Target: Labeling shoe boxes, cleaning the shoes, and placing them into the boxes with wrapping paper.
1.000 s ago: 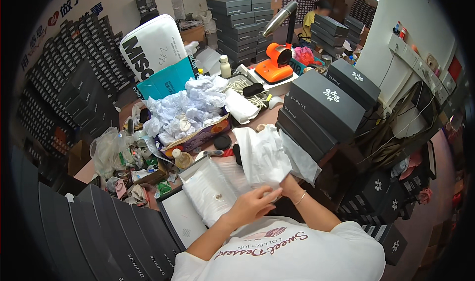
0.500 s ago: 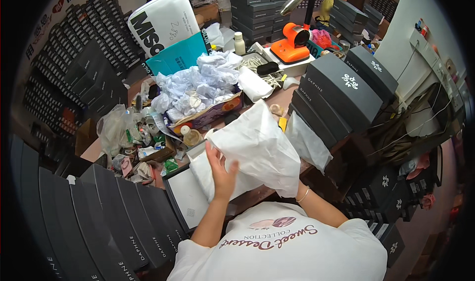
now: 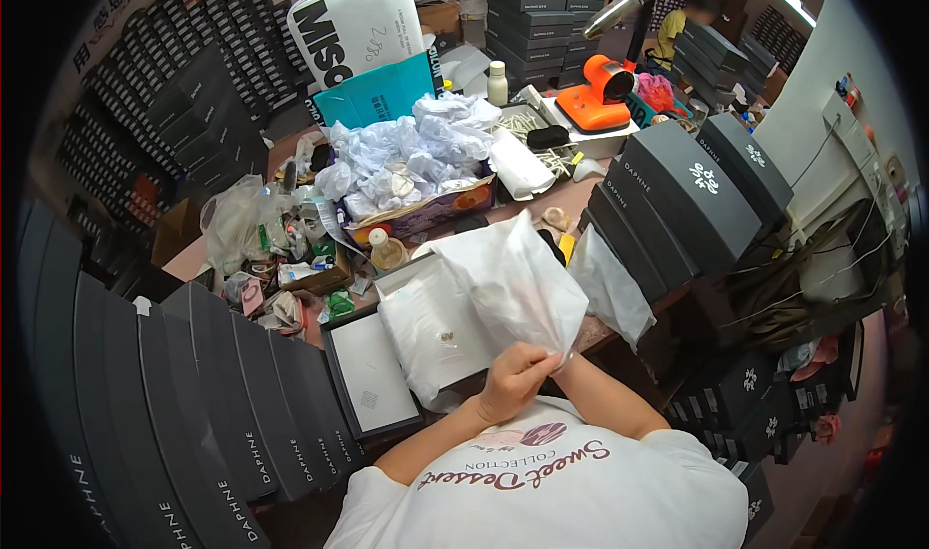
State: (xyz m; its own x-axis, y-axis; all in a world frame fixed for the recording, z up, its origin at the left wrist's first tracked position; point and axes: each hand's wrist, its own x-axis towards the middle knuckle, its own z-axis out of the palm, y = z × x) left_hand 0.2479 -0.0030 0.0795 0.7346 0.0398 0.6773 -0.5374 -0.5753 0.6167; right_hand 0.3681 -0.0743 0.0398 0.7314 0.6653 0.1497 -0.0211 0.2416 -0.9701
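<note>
A thin white bag [image 3: 518,288] hangs over the right part of an open shoe box [image 3: 392,283]. My left hand [image 3: 518,380] is closed on the bag's near edge, close to my right wrist. My right hand [image 3: 538,296] is inside the bag, showing only as a faint pinkish tint through it; its fingers are hidden. Another white bag [image 3: 416,341], flat and seemingly filled, lies in the left part of the box. Just left of the box rests a dark-edged lid [image 3: 368,380], its pale inside facing up.
Dark shoe boxes stand at the left [image 3: 242,423] and right [image 3: 677,201]. Behind the work lie a carton of crumpled paper [image 3: 416,152], a bottle [image 3: 387,249] and an orange device [image 3: 595,94]. Another white bag [image 3: 610,283] droops over the table edge. A person [image 3: 670,31] is far back.
My left hand has moved from the bag's upper left side down to its near edge and closed there. The flat white bag in the box is now uncovered. The whole view has shifted slightly.
</note>
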